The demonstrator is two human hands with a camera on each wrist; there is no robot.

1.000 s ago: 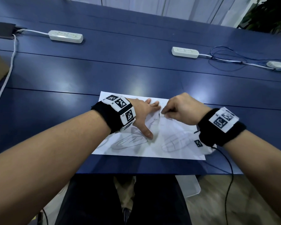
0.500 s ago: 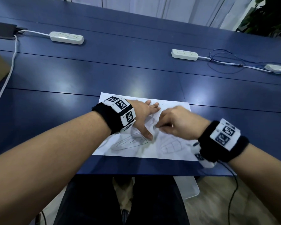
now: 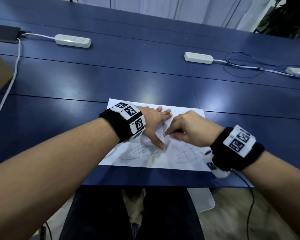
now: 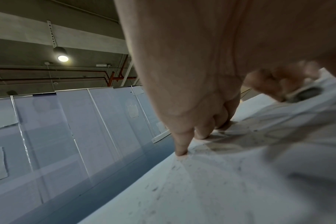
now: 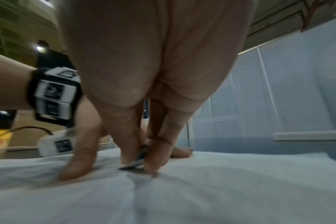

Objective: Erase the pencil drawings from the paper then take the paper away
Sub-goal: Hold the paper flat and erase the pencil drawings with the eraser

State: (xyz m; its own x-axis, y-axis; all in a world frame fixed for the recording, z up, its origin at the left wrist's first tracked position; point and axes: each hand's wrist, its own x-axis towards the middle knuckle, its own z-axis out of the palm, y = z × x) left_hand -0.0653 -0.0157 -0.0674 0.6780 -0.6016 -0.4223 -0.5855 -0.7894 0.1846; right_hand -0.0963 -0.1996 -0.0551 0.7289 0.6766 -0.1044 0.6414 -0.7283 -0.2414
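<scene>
Paper (image 3: 184, 118) lies flat at near edge of blue surface (image 3: 145, 80). Left hand (image 3: 152, 122) presses on it w/ fingers spread flat, prob. to stop the sheet sliding. Right hand (image 3: 185, 129), just right of the left, pinches a small grey eraser (image 5: 136, 160) btwn thumb & fingers, tip on paper mid-sheet. Drawings (image 3: 139, 151) near paper's front edge remain unerased.

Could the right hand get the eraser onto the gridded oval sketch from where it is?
Probably yes: the right hand pinches the eraser just beyond that oval sketch, with only bare paper between.
</scene>
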